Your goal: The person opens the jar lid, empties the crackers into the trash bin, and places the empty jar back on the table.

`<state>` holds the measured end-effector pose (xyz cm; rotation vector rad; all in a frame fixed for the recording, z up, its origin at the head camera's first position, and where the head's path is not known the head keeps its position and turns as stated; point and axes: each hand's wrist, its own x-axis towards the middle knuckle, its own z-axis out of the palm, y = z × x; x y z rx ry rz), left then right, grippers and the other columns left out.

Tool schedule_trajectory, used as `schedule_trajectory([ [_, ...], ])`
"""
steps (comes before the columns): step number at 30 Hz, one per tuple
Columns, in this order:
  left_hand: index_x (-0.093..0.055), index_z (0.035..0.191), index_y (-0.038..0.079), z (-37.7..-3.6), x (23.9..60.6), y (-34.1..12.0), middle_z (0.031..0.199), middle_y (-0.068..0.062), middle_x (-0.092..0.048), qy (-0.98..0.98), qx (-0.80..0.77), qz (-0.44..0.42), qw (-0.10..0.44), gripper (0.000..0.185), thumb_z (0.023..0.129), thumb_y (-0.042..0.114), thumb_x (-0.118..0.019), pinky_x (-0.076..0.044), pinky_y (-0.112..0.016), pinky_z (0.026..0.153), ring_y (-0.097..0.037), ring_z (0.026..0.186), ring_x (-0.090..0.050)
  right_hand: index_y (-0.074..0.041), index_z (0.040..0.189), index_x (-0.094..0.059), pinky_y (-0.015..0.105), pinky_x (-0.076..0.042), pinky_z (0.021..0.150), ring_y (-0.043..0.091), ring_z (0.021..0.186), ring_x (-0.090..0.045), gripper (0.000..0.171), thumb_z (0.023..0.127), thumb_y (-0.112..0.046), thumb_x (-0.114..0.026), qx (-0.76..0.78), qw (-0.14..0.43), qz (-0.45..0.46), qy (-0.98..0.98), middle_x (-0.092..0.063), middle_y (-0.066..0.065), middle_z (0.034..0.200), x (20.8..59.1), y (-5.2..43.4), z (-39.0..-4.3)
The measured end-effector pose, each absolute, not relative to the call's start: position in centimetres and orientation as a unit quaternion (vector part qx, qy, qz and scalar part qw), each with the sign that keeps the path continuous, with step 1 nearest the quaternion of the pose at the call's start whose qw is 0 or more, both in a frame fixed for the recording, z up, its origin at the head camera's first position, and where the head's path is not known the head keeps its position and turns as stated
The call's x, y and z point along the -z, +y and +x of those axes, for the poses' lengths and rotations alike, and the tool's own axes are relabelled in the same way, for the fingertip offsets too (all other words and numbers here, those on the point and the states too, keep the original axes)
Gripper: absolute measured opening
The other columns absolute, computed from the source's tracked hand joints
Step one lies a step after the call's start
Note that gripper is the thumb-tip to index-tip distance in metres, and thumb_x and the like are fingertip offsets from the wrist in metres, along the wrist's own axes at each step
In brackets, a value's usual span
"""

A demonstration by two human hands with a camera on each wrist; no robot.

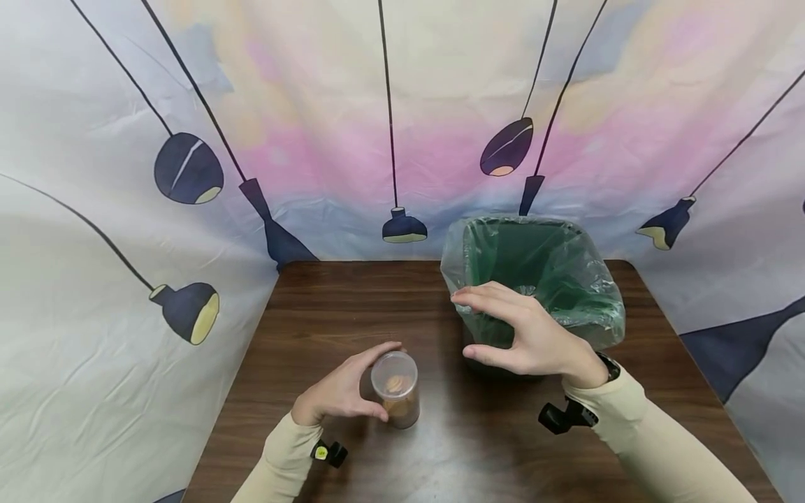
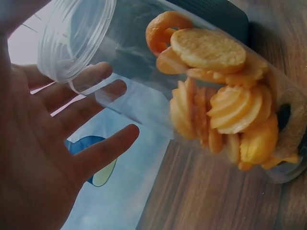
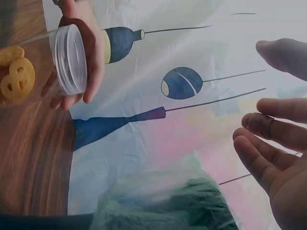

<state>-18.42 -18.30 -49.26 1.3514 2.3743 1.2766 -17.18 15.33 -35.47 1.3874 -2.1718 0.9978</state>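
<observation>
A clear plastic jar (image 1: 405, 418) stands upright on the table, its translucent lid (image 3: 72, 60) on top. Twisted and swirled cookies (image 2: 235, 110) fill its lower part. My left hand (image 1: 339, 390) is spread around the jar's left side, thumb in front and fingers behind near the lid. In the left wrist view those fingers (image 2: 103, 151) are extended and loosely parted beside the jar. My right hand (image 1: 531, 332) hovers before the bin's near left rim with nothing in it, thumb apart from the extended fingers (image 3: 283, 127).
At the table's back right stands a dark bin (image 1: 503, 363) lined with a translucent green bag (image 1: 597, 297), its mouth facing up. The wood-grain table (image 1: 352, 300) ends at a hanging cloth (image 1: 339, 126) printed with lamps, which also covers the sides.
</observation>
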Motion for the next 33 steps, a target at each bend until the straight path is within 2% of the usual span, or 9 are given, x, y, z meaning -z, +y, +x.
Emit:
schedule_trajectory([
  [5, -0.027, 0.152, 0.017, -18.3, 49.5, -18.0, 0.141, -0.001, -0.052, 0.8, -0.414, 0.428, 0.068, 0.109, 0.065, 0.026, -0.091, -0.043, -0.036, 0.105, -0.015, 0.124, -0.053, -0.008, 0.136, -0.055, 0.021, -0.044, 0.094, 0.019, 0.109, -0.058, 0.059, 0.084, -0.027, -0.076, -0.366, 0.189, 0.492, -0.767, -0.06, 0.007, 0.13, 35.8, 14.8, -17.0],
  [9, -0.029, 0.151, 0.013, -18.1, 49.3, -17.8, 0.138, -0.005, -0.054, 0.797, -0.415, 0.435, 0.054, 0.107, 0.065, 0.025, -0.091, -0.044, -0.035, 0.104, -0.017, 0.121, -0.055, -0.007, 0.136, -0.055, 0.021, -0.044, 0.095, 0.017, 0.114, -0.056, 0.06, 0.084, -0.027, -0.077, -0.363, 0.189, 0.489, -0.77, -0.059, 0.006, 0.133, 36.0, 14.7, -16.8],
  [14, -0.029, 0.151, 0.015, -18.0, 49.8, -17.9, 0.137, -0.003, -0.055, 0.799, -0.421, 0.426, 0.05, 0.106, 0.066, 0.026, -0.091, -0.046, -0.036, 0.102, -0.017, 0.12, -0.057, -0.007, 0.136, -0.055, 0.021, -0.043, 0.099, 0.018, 0.12, -0.055, 0.06, 0.083, -0.026, -0.077, -0.365, 0.189, 0.489, -0.77, -0.059, 0.007, 0.133, 36.3, 14.4, -16.8],
  [15, -0.028, 0.151, 0.019, -18.2, 50.4, -18.0, 0.137, 0.0, -0.055, 0.8, -0.422, 0.424, 0.05, 0.106, 0.066, 0.029, -0.091, -0.046, -0.036, 0.102, -0.015, 0.12, -0.056, -0.007, 0.136, -0.055, 0.021, -0.043, 0.098, 0.018, 0.119, -0.055, 0.061, 0.083, -0.026, -0.077, -0.367, 0.188, 0.489, -0.769, -0.059, 0.007, 0.133, 36.3, 14.4, -16.8],
  [19, -0.029, 0.15, 0.019, -18.2, 50.7, -18.0, 0.135, 0.0, -0.056, 0.803, -0.426, 0.414, 0.049, 0.107, 0.064, 0.029, -0.092, -0.046, -0.035, 0.1, -0.015, 0.119, -0.057, -0.008, 0.137, -0.054, 0.021, -0.045, 0.096, 0.015, 0.113, -0.057, 0.062, 0.082, -0.024, -0.078, -0.374, 0.183, 0.488, -0.768, -0.059, 0.005, 0.132, 36.5, 14.2, -16.8],
  [23, -0.031, 0.149, 0.015, -18.0, 50.8, -17.9, 0.133, -0.004, -0.057, 0.807, -0.428, 0.404, 0.046, 0.107, 0.061, 0.022, -0.093, -0.046, -0.034, 0.1, -0.017, 0.117, -0.057, -0.007, 0.137, -0.054, 0.021, -0.045, 0.094, 0.014, 0.109, -0.057, 0.062, 0.083, -0.024, -0.078, -0.382, 0.18, 0.489, -0.763, -0.059, 0.004, 0.131, 36.7, 14.0, -16.7],
  [28, -0.035, 0.143, 0.001, -17.2, 49.4, -17.4, 0.13, -0.014, -0.058, 0.792, -0.451, 0.408, 0.051, 0.1, 0.062, 0.01, -0.092, -0.048, -0.032, 0.097, -0.019, 0.115, -0.058, -0.007, 0.137, -0.053, 0.021, -0.045, 0.094, 0.014, 0.11, -0.057, 0.062, 0.082, -0.023, -0.078, -0.388, 0.176, 0.491, -0.76, -0.059, 0.005, 0.131, 37.1, 13.8, -16.7],
  [33, -0.04, 0.138, -0.003, -16.5, 48.2, -17.1, 0.127, -0.013, -0.059, 0.786, -0.472, 0.396, 0.059, 0.091, 0.063, 0.006, -0.091, -0.048, -0.029, 0.097, -0.016, 0.114, -0.057, -0.009, 0.137, -0.053, 0.02, -0.045, 0.094, 0.013, 0.108, -0.057, 0.065, 0.08, -0.022, -0.08, -0.387, 0.172, 0.485, -0.765, -0.059, 0.003, 0.13, 37.5, 13.6, -16.5],
])
